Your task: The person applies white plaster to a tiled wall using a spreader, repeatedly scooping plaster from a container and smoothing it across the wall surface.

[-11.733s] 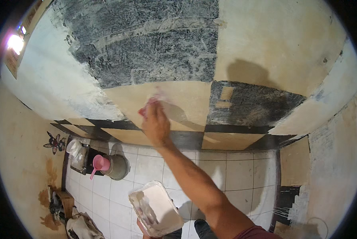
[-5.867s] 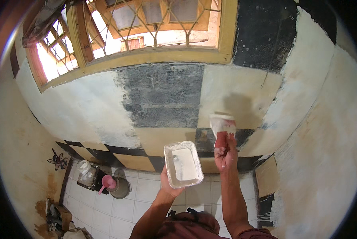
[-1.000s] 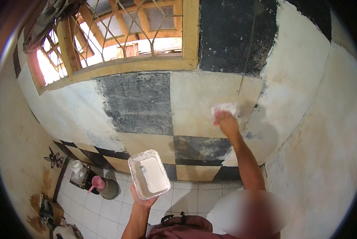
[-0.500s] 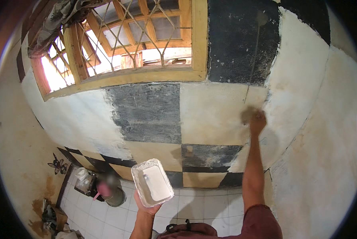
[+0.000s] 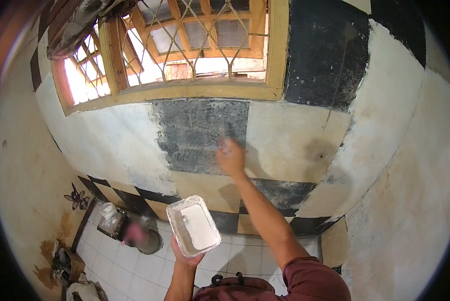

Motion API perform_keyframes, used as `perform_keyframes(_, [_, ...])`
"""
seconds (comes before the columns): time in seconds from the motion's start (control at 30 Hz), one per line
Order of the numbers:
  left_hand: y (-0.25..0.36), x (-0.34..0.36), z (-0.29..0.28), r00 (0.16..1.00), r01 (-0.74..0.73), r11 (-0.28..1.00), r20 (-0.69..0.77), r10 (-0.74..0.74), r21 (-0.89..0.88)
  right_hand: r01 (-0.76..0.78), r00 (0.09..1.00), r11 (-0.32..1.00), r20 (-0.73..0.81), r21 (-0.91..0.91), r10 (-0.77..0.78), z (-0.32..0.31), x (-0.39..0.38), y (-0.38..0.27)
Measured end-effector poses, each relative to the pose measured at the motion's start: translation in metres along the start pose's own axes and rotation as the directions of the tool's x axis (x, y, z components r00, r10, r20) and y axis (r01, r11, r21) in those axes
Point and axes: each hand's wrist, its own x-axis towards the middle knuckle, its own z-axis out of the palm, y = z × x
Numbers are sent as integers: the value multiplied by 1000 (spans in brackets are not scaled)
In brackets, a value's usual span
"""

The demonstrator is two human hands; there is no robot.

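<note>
My left hand (image 5: 185, 252) grips a rectangular white tub (image 5: 173, 223) from below at its near side. White paint (image 5: 201, 232) lies in the tub, and dried smears coat its rim. My right arm stretches out to the checkered wall, and my right hand (image 5: 230, 158) is up by a dark grey square (image 5: 195, 125) below the window. Its fingers are closed, with a pale, blurred bit at their tips; what they hold, I cannot make out. Right of that square is a cream square (image 5: 290, 130) with a small dark spot on it.
Above the wall squares is a yellow-framed window (image 5: 200, 91) with a metal grille. On the tiled floor (image 5: 134, 268) at the left stand a grey-green bucket (image 5: 152, 243) and a dark box (image 5: 110, 226) with a white bag on it. More clutter (image 5: 69, 263) lies by the left wall.
My right hand has moved left, from the cream square's right edge to the dark grey square. The view has shifted slightly to the left. My left hand still holds the tub.
</note>
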Motion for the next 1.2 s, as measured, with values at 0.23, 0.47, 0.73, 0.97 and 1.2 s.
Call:
perform_keyframes(0.23, [-6, 6, 3, 999, 30, 999, -17, -29, 25, -162, 868, 921, -495, -355, -38, -214, -20, 73])
perform_keyframes(0.47, [-9, 11, 11, 998, 59, 998, -25, -60, -9, -8, 809, 757, -449, -653, -379, -220, 6, 161])
perform_keyframes(0.73, [1, 3, 14, 1000, -16, 999, -18, 16, 33, 237, 919, 732, -96, -639, -382, -71, -4, 71])
perform_keyframes(0.97, [-15, 8, 8, 999, -21, 1000, -45, 22, 8, 616, 772, 333, 465, -714, -433, -241, -23, 147])
perform_keyframes(1.2, [-25, 20, 7, 998, 0, 1000, -59, 1, 17, 410, 910, 415, 393, -812, -131, -259, 29, 117])
